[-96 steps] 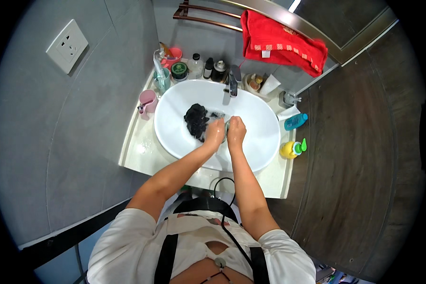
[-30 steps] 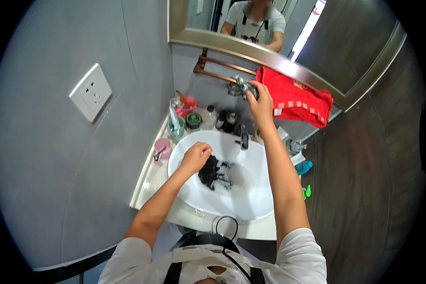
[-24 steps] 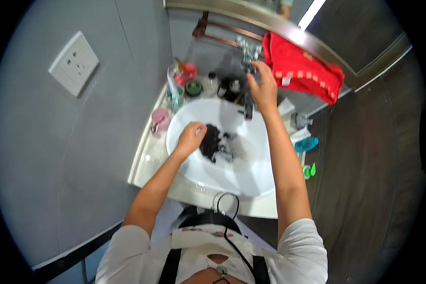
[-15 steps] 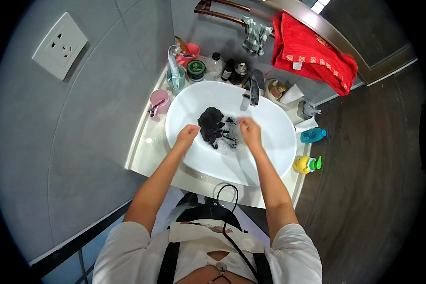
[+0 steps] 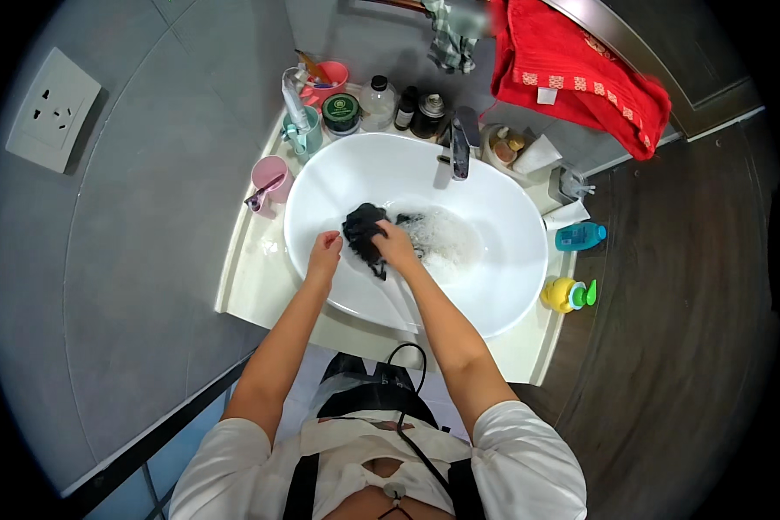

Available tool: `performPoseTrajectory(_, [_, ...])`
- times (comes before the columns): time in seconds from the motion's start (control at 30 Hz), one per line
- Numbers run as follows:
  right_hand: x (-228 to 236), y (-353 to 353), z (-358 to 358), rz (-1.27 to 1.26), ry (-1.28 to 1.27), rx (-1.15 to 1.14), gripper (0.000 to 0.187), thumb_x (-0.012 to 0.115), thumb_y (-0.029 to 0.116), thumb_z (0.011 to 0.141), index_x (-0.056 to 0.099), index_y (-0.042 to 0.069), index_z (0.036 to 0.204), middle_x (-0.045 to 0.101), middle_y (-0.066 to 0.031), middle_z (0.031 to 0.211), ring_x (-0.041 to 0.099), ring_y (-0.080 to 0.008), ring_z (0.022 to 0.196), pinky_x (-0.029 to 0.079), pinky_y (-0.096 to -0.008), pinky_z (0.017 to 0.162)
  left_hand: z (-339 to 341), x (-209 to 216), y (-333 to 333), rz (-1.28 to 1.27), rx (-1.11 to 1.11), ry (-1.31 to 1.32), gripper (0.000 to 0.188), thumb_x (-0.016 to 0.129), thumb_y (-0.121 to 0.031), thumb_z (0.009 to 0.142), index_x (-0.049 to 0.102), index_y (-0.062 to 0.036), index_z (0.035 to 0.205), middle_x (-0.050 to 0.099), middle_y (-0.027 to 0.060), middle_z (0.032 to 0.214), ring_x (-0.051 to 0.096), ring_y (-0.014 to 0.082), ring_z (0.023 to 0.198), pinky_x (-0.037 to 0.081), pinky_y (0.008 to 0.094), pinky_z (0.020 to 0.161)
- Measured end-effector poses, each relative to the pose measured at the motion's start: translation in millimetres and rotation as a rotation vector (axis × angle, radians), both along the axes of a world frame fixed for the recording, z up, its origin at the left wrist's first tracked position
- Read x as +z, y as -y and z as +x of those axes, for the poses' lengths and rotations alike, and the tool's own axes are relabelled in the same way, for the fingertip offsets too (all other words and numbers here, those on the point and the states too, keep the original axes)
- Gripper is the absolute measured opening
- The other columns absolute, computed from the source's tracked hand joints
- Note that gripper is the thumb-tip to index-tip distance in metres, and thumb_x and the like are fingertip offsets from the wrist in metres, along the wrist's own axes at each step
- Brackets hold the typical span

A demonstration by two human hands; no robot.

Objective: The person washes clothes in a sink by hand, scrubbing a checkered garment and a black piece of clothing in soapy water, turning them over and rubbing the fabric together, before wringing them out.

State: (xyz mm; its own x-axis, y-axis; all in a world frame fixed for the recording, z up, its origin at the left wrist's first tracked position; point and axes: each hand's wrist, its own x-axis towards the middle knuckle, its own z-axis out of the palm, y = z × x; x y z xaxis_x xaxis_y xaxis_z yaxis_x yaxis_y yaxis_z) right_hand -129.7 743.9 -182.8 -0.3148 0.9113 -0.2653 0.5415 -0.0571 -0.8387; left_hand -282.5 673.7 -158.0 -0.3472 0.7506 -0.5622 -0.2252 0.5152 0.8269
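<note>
A wet, bunched-up black cloth [image 5: 364, 227] lies in the left half of the white oval sink [image 5: 511, 260]. My right hand [image 5: 396, 248] reaches across from the right and grips the cloth at its right side, fingertips partly hidden in the folds. Just left of the cloth, over the sink's left rim, my left hand [image 5: 324, 252] is curled closed, apart from the cloth, with nothing visible in it. Foamy water [image 5: 446, 243] pools beside the cloth, with another dark bit of fabric [image 5: 407, 219] behind my right hand.
A dark faucet [image 5: 462, 147] stands at the back rim. Along the back left are a pink cup [image 5: 273, 178], a green-lidded jar [image 5: 341, 113] and several bottles. On the right stand a blue bottle [image 5: 581, 236] and a yellow pump bottle [image 5: 565, 295]. A red towel [image 5: 572, 78] hangs above.
My right hand has moved left from over the foam onto the black cloth and grips it. My left hand has shifted slightly left. Water in the sink looks more spread and bubbly.
</note>
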Motion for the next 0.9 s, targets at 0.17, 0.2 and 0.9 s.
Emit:
performPoseTrajectory(0.17, [53, -4, 70, -0.267, -0.657, -0.259, 0.032, 0.045, 0.012, 0.072, 0.054, 0.003, 0.101, 0.055, -0.0019, 0.086, 0.050, -0.0106, 0.079, 0.039, -0.0220, 0.069, 1, -6, -3, -0.006, 0.007, 0.019, 0.027, 0.051, -0.024, 0.083, 0.050, -0.0087, 0.105, 0.053, -0.0003, 0.092, 0.047, 0.0101, 0.079, 0.039, 0.0253, 0.068])
performPoseTrajectory(0.2, [56, -2, 90, -0.277, -0.632, -0.305, 0.031, 0.045, 0.011, 0.072, 0.054, 0.002, 0.100, 0.054, -0.0006, 0.082, 0.048, -0.0101, 0.075, 0.039, -0.0227, 0.066, 1, -9, -3, -0.011, -0.003, 0.015, 0.026, 0.051, -0.024, 0.083, 0.051, -0.0088, 0.105, 0.053, -0.0003, 0.092, 0.047, 0.0100, 0.079, 0.039, 0.0252, 0.068])
performPoseTrajectory(0.9, [-16, 29, 85, 0.500, 0.661, -0.093, 0.062, 0.067, 0.023, 0.065, 0.041, 0.017, 0.121, 0.040, -0.0137, 0.123, 0.037, -0.0291, 0.113, 0.032, -0.0452, 0.090, 34, -16, -15, 0.005, 0.025, 0.142, 0.040, 0.049, -0.024, 0.085, 0.041, -0.0041, 0.119, 0.048, 0.0059, 0.113, 0.043, 0.0157, 0.104, 0.033, 0.0271, 0.088])
